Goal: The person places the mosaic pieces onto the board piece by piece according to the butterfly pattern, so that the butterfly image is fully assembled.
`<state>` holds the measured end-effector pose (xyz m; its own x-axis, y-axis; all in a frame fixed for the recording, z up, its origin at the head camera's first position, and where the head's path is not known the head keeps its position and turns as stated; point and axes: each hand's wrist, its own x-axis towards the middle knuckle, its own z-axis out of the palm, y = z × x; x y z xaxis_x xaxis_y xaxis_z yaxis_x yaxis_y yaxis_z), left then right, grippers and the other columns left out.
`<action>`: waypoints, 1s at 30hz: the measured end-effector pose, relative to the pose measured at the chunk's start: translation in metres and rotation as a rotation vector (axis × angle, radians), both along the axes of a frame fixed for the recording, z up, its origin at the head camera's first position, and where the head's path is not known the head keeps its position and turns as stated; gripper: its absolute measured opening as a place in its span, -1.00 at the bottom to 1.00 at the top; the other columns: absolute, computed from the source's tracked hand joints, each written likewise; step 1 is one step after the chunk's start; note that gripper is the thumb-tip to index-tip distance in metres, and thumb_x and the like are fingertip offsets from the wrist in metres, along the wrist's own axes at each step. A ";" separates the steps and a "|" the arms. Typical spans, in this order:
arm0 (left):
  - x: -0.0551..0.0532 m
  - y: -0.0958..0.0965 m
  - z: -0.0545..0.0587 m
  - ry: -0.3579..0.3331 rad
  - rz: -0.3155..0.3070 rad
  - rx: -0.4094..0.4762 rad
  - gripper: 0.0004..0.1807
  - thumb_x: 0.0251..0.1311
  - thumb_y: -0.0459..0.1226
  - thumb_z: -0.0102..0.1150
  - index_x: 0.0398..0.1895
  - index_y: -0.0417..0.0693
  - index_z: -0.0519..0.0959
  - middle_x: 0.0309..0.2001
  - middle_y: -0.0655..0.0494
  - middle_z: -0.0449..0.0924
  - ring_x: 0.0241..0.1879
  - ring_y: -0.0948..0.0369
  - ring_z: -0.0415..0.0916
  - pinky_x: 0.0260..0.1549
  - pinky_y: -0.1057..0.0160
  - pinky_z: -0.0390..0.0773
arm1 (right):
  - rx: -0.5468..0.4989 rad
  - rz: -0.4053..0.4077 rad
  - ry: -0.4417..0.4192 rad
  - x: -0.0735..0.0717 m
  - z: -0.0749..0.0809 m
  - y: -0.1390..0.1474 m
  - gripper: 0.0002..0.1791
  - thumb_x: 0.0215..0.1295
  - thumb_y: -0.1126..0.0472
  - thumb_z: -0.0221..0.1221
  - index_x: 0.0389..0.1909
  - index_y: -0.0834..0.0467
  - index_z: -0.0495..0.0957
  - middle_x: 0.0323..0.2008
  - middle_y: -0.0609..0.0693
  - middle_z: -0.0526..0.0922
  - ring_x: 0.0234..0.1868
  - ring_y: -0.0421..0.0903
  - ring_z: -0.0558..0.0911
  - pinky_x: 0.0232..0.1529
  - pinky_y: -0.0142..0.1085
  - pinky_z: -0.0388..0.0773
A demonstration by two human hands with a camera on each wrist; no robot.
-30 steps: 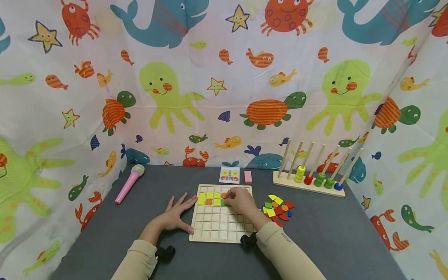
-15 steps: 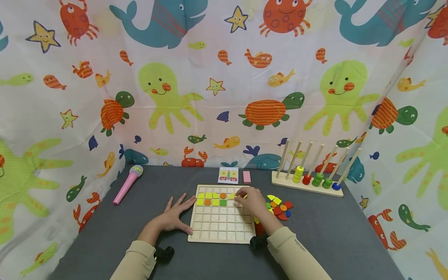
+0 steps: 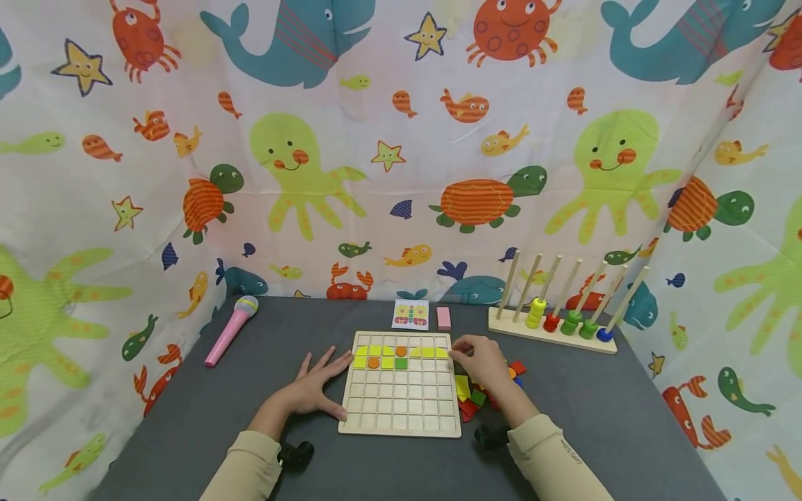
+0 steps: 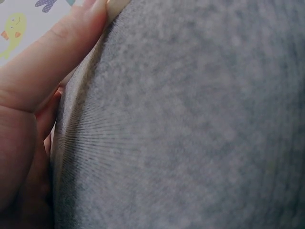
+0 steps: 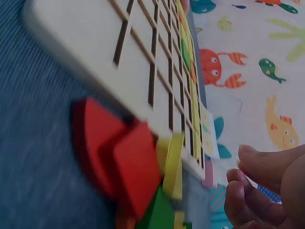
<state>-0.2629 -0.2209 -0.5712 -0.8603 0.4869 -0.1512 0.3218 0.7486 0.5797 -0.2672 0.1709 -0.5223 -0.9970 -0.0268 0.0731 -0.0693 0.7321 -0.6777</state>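
A wooden grid board (image 3: 401, 421) lies in the middle of the table. Yellow tiles (image 3: 429, 353) and an orange disc (image 3: 401, 351) fill its second row; the left part of the third row holds yellow tiles, an orange disc and a green square (image 3: 401, 363). My left hand (image 3: 307, 390) rests with spread fingers along the board's left edge, its thumb (image 4: 57, 57) at the rim. My right hand (image 3: 482, 362) is at the upper right edge, fingertips beside the last yellow tile. In the right wrist view its thumb and fingers are loosely bent, with nothing visible between them.
Loose red, green and yellow pieces (image 3: 466, 400) lie right of the board, partly under my right hand. Behind stand a pattern card (image 3: 410, 314), a pink block (image 3: 443, 318) and a peg stand with rings (image 3: 551, 332). A toy microphone (image 3: 230, 332) lies left.
My right hand has moved right along the second row to the board's edge and let go of a yellow tile. More yellow tiles show at that row's right end. My left hand stays put.
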 end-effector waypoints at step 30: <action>0.001 0.000 0.001 -0.002 0.006 0.010 0.42 -0.36 0.40 0.50 0.64 0.26 0.01 0.64 0.14 -0.07 0.63 -0.06 -0.42 0.41 -0.32 -0.66 | 0.106 -0.129 -0.028 0.006 -0.013 0.092 -0.80 0.31 0.08 0.34 -0.17 0.12 0.73 -0.27 0.03 0.75 -0.27 -0.03 0.65 -0.22 -0.05 0.61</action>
